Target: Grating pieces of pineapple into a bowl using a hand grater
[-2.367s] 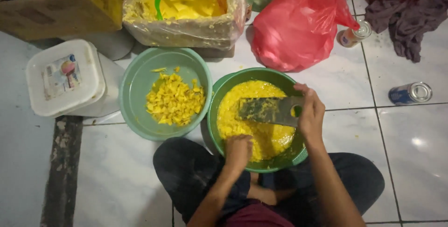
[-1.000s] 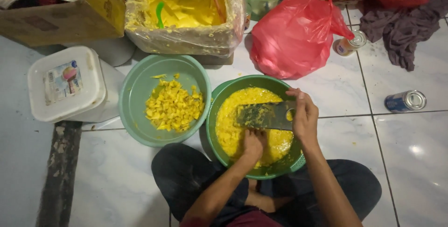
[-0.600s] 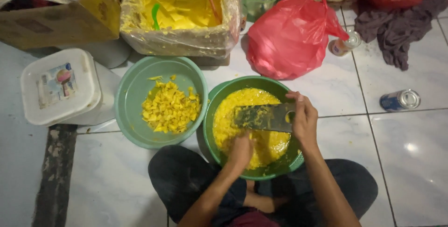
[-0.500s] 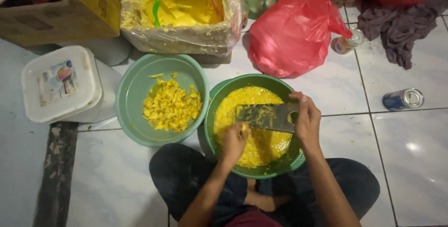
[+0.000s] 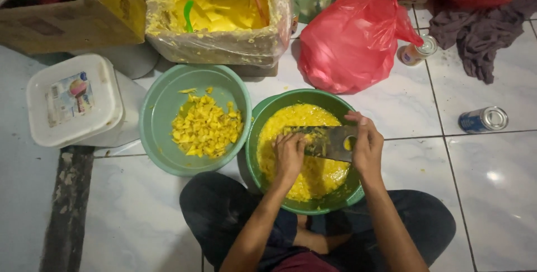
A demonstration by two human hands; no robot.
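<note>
- A flat metal grater (image 5: 330,142) is held across the dark green bowl (image 5: 263,116), above the yellow mash (image 5: 305,177) that fills it.
- The grater's right end is clamped by the right hand (image 5: 366,148), thumb and fingers closed over its edge.
- The left hand (image 5: 289,154) is pressed against the grater's left end, fingers curled shut; what is pinched under them cannot be made out, as the fingers hide it.
- The grater thus lies between the two hands, touching both, roughly level and slanting slightly down to the right.
- The dark green bowl rests on the tiled floor (image 5: 492,193) just in front of the person's crossed legs.
- Just to its left, touching it, a light green bowl (image 5: 162,109) is seen with yellow chunks (image 5: 206,126) heaped in it.
- Behind the bowls, a plastic-lined box (image 5: 218,42) of yellow paste and a red bag (image 5: 352,40) are set; a white tub (image 5: 72,107) stands at the far left and a can (image 5: 484,120) lies well apart on the right.
- Compared with half a second ago, the left hand is found a little lower on the grater, while the right hand's hold and the bowls' places are unchanged.
</note>
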